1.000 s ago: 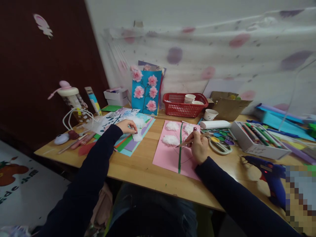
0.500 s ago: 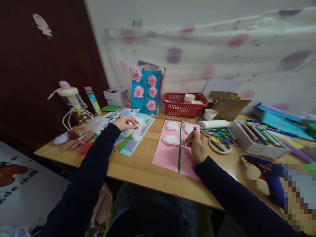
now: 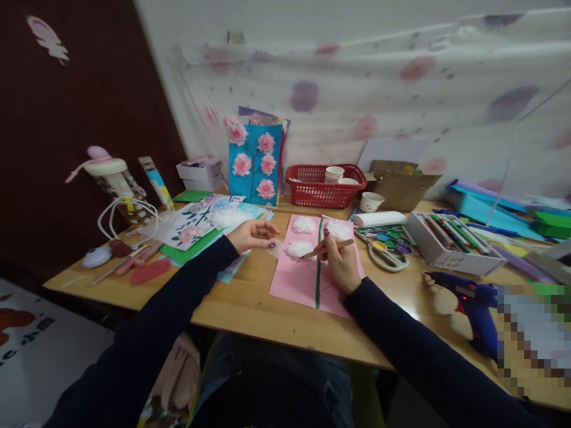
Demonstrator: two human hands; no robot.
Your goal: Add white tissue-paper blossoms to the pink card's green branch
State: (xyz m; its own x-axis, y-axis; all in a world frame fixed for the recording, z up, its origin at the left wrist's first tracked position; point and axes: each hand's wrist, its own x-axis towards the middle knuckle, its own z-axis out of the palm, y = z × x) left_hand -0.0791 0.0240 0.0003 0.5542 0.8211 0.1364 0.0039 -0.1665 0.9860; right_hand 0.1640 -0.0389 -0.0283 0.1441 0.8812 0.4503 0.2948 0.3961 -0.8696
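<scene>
A pink sheet (image 3: 291, 284) lies on the wooden table, with a green strip (image 3: 318, 274) running down it and white cotton tufts on both sides. My right hand (image 3: 341, 261) is closed around a thin brown stick (image 3: 316, 252), whose tip points at the lower left cotton tuft (image 3: 300, 249). Just left of the sheet, my left hand (image 3: 253, 235) pinches a small, thin whitish piece (image 3: 275, 248) at its fingertips. Behind that hand, more white cotton (image 3: 227, 217) rests on the stacked papers.
A blue card with pink flowers (image 3: 254, 163) stands behind, beside a red basket (image 3: 325, 193) with cups. Scissors (image 3: 387, 260), a box of markers (image 3: 450, 255) and a blue glue gun (image 3: 473, 303) lie right. A bottle (image 3: 113, 181) and papers (image 3: 178, 223) are left.
My left hand has moved right, from the cotton on the papers to beside the pink sheet, now with a small whitish piece. The stick's tip has shifted onto the lower left tuft.
</scene>
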